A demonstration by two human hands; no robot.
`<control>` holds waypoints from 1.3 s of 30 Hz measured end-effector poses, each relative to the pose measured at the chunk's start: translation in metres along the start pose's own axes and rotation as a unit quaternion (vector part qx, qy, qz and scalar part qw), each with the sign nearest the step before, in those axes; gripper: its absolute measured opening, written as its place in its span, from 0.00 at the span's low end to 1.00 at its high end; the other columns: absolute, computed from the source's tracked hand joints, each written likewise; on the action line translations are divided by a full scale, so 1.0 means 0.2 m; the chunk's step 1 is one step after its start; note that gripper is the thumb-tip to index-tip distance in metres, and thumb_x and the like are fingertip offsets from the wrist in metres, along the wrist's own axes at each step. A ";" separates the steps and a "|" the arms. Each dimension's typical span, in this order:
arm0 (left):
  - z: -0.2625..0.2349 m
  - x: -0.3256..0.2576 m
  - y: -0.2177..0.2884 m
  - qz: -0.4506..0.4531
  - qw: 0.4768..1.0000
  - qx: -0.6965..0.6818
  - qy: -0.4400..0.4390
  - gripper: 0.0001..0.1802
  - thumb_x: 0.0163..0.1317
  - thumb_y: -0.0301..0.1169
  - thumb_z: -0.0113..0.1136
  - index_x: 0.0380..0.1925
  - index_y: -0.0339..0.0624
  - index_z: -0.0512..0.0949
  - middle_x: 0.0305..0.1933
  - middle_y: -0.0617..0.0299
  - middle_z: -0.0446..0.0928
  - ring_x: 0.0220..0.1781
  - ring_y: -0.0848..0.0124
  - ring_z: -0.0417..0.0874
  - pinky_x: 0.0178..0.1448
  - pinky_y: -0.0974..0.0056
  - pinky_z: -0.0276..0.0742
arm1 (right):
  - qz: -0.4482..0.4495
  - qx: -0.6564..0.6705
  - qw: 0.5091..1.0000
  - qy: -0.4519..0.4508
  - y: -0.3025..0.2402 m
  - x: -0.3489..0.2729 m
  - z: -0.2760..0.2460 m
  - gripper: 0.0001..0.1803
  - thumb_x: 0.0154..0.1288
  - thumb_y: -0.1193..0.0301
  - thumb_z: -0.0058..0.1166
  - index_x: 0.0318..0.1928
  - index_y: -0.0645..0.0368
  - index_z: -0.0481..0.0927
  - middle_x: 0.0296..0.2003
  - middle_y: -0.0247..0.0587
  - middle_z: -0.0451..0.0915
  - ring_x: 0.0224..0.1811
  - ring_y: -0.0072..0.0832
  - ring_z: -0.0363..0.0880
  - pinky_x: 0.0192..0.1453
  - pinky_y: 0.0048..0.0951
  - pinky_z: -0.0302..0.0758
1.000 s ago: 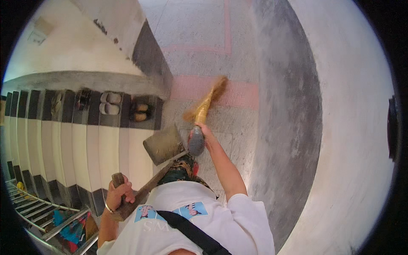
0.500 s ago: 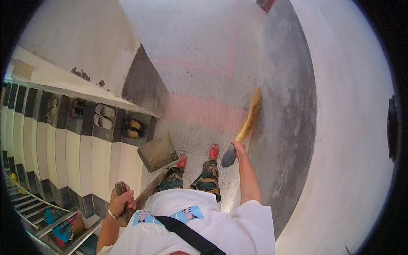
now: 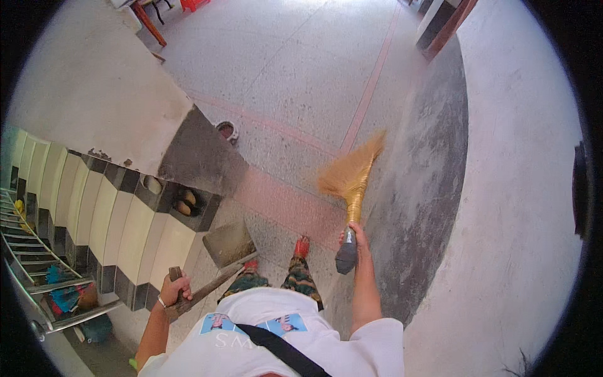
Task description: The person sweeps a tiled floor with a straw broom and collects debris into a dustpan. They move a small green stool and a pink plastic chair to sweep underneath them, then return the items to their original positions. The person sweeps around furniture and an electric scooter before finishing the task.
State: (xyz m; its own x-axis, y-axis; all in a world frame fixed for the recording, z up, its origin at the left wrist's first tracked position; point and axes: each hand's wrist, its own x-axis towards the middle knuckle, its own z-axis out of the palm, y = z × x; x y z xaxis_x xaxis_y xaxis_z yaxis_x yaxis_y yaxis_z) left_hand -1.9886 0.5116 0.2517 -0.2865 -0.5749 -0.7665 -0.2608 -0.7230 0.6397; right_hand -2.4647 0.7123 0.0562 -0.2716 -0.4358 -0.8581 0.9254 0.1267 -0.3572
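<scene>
My right hand is closed round the grey end of a broom, whose straw-coloured bristles fan out ahead of me over the floor. On the left, my left hand grips the wooden handle of a dustpan. The square, greyish-brown pan sits low beside the stair foot, just left of my red footwear, with some debris visible in it. Whether the pan touches the floor I cannot tell.
Stairs rise at the left, with shoes on a step and a metal railing nearby. A wall corner juts in; a small round pot stands behind it. A curved white wall runs along the right.
The broom has turned, its bristles swinging left and now showing spread. My view has shifted forward, bringing the pot, red stool and table legs into sight. Both hands keep their grips.
</scene>
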 end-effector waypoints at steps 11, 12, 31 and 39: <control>0.30 -0.02 -0.04 -0.007 0.996 -0.083 0.018 0.08 0.54 0.27 0.53 0.26 0.42 0.62 0.13 0.65 0.60 0.11 0.74 0.64 0.17 0.65 0.67 | -0.014 -0.136 0.984 0.114 0.12 0.49 0.45 0.19 0.46 0.72 0.54 0.39 0.68 0.66 0.30 0.47 0.71 0.23 0.35 0.73 0.24 0.38 0.75; 0.31 -0.03 -0.06 -0.012 0.996 -0.087 0.017 0.08 0.54 0.27 0.53 0.27 0.42 0.63 0.13 0.65 0.60 0.11 0.74 0.63 0.17 0.65 0.67 | 0.001 -0.145 0.988 0.047 0.08 0.51 0.43 0.19 0.48 0.69 0.54 0.38 0.66 0.66 0.28 0.45 0.71 0.21 0.34 0.73 0.24 0.37 0.75; 0.03 -0.09 -0.24 0.006 0.974 -0.192 0.119 0.08 0.53 0.28 0.54 0.24 0.43 0.64 0.13 0.68 0.60 0.12 0.77 0.64 0.17 0.68 0.68 | -0.019 -0.819 0.545 -0.179 -0.18 -0.52 0.19 0.44 0.41 0.66 0.61 0.61 0.55 0.55 0.46 0.52 0.73 0.51 0.40 0.71 0.51 0.34 0.67; -0.05 -0.07 -0.38 0.030 0.974 -0.153 0.163 0.09 0.52 0.27 0.55 0.21 0.42 0.64 0.11 0.65 0.62 0.10 0.74 0.65 0.15 0.65 0.68 | 0.011 -0.763 0.596 -0.251 -0.09 0.19 0.10 0.31 0.42 0.65 0.62 0.50 0.58 0.69 0.33 0.41 0.77 0.37 0.31 0.74 0.42 0.32 0.70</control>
State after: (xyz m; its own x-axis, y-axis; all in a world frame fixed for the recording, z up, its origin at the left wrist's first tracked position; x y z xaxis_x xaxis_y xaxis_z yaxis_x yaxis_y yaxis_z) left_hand -1.9563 0.5713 0.2143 0.0273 -0.6744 -0.7379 0.0480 -0.7364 0.6749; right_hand -2.4869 0.6762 0.0370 0.2040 -0.5824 -0.7869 -0.4936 0.6330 -0.5964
